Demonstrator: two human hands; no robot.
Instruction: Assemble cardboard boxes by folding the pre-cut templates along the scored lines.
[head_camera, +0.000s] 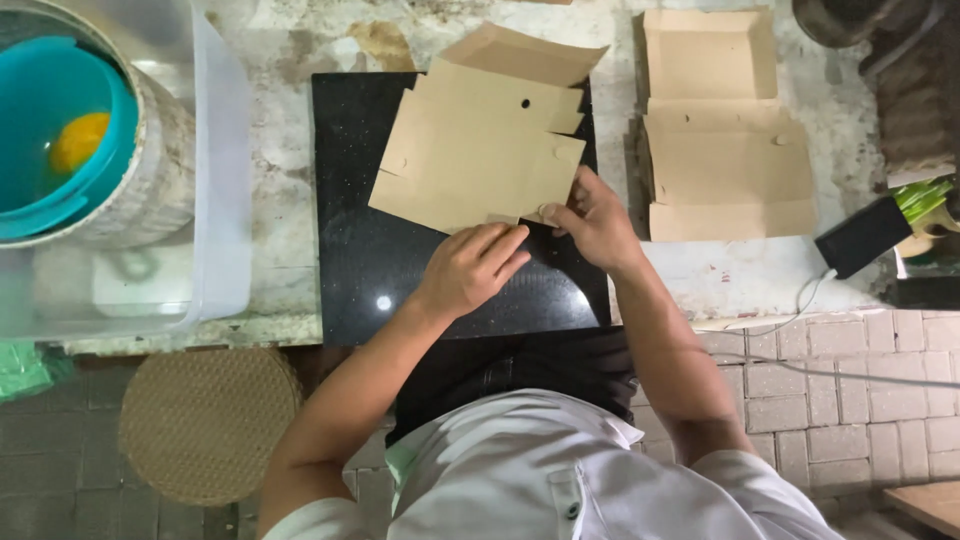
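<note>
flat box blank (478, 150): brown die-cut cardboard, unfolded, lying on the black slab (350, 270) just ahead of both hands; its near edge sits under the fingertips; one flap at the far end is tipped up
left hand (470, 268): palm down, fingers curled onto the blank's near edge, pressing or pinching it; exact hold hidden by the knuckles, so I cannot tell if it grips or only rests
right hand (597, 218): at the blank's near right corner, thumb and fingers closed on a small tab or edge; grasping cardboard, not clenched empty
risk, crease: both hands work the same short edge; uneven pull could likely fold off the score line or tear the tab
risk, slip: slab looks glossy; the blank could slide away from the hands if the left one lifts
risk, mix-up: stack of opened boxes (722, 130) lies just right of the right hand; a wide elbow swing could knock it askew
risk, cable: black charger block (862, 236) and its white lead (800, 300) sit further right, near the counter edge; a snag could drag them off
far left of the hands: clear plastic tub (220, 180) holding a teal bowl (60, 130) with something orange (78, 140) inside; well apart, low concern
below the hands: woven round stool (205, 425) on the paved floor
</note>
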